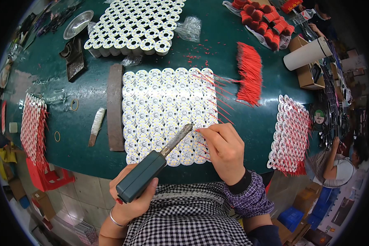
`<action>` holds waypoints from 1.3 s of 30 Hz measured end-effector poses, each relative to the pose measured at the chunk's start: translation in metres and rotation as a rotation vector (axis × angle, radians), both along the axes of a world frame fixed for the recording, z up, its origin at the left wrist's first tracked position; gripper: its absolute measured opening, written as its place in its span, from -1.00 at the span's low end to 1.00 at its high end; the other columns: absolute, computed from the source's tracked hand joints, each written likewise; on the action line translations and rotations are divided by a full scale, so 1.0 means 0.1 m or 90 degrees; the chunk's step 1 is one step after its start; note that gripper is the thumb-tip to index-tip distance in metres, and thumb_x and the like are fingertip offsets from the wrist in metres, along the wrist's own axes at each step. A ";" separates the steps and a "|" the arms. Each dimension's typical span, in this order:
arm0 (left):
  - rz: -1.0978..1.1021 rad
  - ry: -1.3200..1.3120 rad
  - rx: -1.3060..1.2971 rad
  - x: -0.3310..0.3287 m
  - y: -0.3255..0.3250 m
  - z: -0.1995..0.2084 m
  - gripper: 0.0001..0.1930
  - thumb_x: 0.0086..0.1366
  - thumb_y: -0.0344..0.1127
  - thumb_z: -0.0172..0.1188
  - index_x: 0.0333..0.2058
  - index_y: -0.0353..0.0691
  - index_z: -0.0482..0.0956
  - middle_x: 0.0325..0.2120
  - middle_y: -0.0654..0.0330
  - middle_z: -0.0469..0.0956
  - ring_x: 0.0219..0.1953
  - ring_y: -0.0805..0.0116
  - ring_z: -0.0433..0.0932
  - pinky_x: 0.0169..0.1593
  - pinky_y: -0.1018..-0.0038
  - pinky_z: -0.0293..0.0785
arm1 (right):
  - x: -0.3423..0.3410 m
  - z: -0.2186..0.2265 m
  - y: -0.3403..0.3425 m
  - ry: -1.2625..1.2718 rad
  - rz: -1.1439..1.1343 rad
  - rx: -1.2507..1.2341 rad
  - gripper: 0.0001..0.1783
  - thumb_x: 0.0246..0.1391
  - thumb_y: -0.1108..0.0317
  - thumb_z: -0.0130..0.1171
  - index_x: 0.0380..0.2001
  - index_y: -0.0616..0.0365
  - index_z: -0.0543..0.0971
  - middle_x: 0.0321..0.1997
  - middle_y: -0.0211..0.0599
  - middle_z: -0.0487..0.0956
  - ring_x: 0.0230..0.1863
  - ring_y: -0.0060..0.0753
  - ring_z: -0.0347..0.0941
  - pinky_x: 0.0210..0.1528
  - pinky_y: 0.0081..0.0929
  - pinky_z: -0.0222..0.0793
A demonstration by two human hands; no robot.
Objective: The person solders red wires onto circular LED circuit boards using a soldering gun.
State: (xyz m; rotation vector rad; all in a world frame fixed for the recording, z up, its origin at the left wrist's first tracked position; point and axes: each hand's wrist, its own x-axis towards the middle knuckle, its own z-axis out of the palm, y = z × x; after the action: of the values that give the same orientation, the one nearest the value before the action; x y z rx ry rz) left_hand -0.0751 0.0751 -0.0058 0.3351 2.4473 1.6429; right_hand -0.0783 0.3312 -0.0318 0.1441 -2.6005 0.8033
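Observation:
My left hand (129, 203) is wrapped around the dark green body of a soldering gun (142, 175). The gun's metal tip points away to the right, over a panel of round white LED boards (155, 108) lying on the table. Close to that tip, my right hand (226, 149) pinches a thin red wire (198, 130) at the panel's right side. Several other red wires stick out rightward from the boards along that edge. Whether the tip touches the board is too small to tell. A bundle of loose red wires (249, 74) lies beyond my right hand.
A brown bar (115, 107) lies along the panel's left edge, with a wrapped blade (96, 126) beside it. Stacked round boards (131, 30) stand behind. Wired panels rest at far left (32, 127) and right (289, 135). A white bottle (307, 53) is at back right.

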 end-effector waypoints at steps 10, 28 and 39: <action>-0.012 0.038 -0.007 -0.06 0.04 -0.05 -0.78 0.07 -0.51 0.40 -0.28 -0.44 0.65 -0.39 0.05 0.62 -0.44 0.28 0.62 -0.36 0.46 0.52 | -0.01 -0.05 0.00 0.002 -0.002 0.011 -0.71 -0.18 0.64 0.29 -0.28 0.25 0.66 -0.35 -0.29 0.51 -0.37 -0.30 0.46 -0.36 -0.38 0.42; 0.015 0.015 -0.006 0.04 -0.02 -0.07 -0.79 0.03 -0.52 0.41 -0.32 -0.45 0.66 -0.45 0.04 0.60 -0.49 0.27 0.60 -0.42 0.46 0.48 | 0.00 -0.01 -0.02 -0.009 -0.004 0.049 -0.71 -0.18 0.61 0.27 -0.27 0.28 0.64 -0.33 -0.28 0.51 -0.34 -0.28 0.47 -0.32 -0.38 0.44; 0.026 -0.013 -0.002 0.05 -0.05 -0.04 -0.72 0.01 -0.52 0.41 -0.25 -0.48 0.67 -0.34 -0.05 0.65 -0.38 0.18 0.67 -0.29 0.41 0.59 | 0.02 0.10 -0.04 0.009 -0.025 0.040 -0.72 -0.15 0.61 0.29 -0.26 0.24 0.66 -0.33 -0.33 0.53 -0.34 -0.31 0.46 -0.31 -0.39 0.40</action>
State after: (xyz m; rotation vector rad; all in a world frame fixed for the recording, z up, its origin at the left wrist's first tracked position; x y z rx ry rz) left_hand -0.0702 0.0699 -0.0102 0.2680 2.4581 1.6495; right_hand -0.0761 0.3274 -0.0222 0.1165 -2.6082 0.7059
